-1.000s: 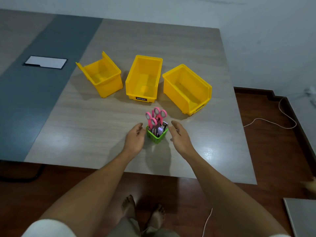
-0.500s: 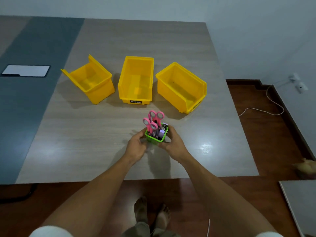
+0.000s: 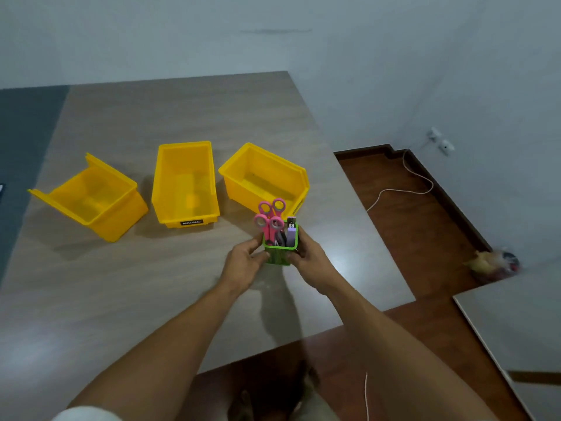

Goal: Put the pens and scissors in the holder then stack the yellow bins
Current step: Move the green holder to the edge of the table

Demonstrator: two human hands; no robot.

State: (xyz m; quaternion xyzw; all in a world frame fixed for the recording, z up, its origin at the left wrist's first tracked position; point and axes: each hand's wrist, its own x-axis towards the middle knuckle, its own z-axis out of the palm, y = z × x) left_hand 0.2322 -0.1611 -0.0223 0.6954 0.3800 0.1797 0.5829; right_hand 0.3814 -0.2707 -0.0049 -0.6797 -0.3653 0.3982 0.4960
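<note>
Green square mesh holder (image 3: 280, 249), pink-looped scissors (image 3: 269, 219) inside, gripped by left hand (image 3: 245, 265) and right hand (image 3: 311, 262) fingers.

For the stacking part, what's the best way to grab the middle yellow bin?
Grip the middle yellow bin by its two long side walls, coming down from above. It sits upright and empty with its open top facing up, and there is a gap to the left bin and the right bin for fingers.

Both hands (image 3: 243, 265) now clasping holder (image 3: 280, 252)
</note>
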